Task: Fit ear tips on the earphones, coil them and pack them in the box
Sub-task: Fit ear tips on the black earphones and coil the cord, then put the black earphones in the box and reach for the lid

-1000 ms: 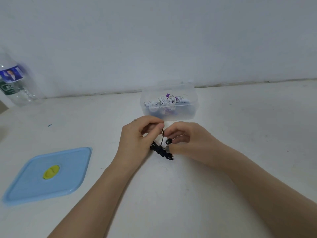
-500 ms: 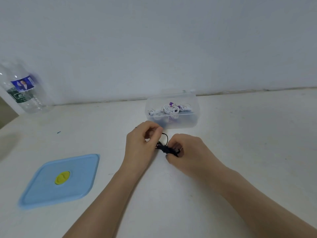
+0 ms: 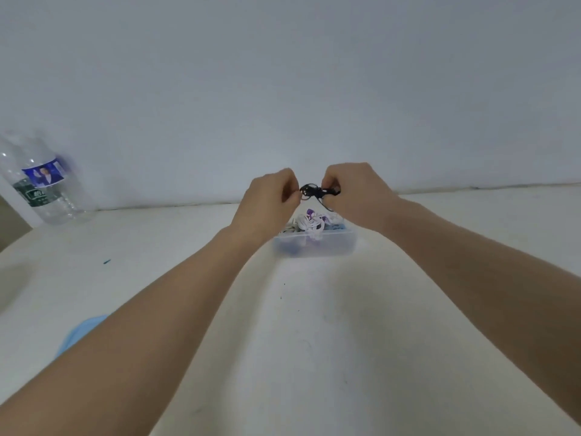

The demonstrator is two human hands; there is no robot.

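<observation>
Lifting is what has changed: half a second ago the black earphones [image 3: 317,191] lay low at the worktop [image 3: 314,325], in front of the box [image 3: 314,247], and now the bundle is held up in the air between the two hands, directly above the open box. The left hand [image 3: 270,196] has its fingers curled and pinches the left end of the coil; the right hand [image 3: 355,190] is curled round the right end, with a short loop of cable hanging below it. The coil looks already tied (whether the ear tips are fitted cannot be told, the detail is too small). Inside the box, white and purple earphones [image 3: 311,221] are already packed. By this, the coiling step is judged as finished and the packing step as begun; the bundle is not yet released. The blue lid [image 3: 80,335] is seen only partly, behind the left forearm, and a plastic bottle [image 3: 41,184] stands far left by the wall.
</observation>
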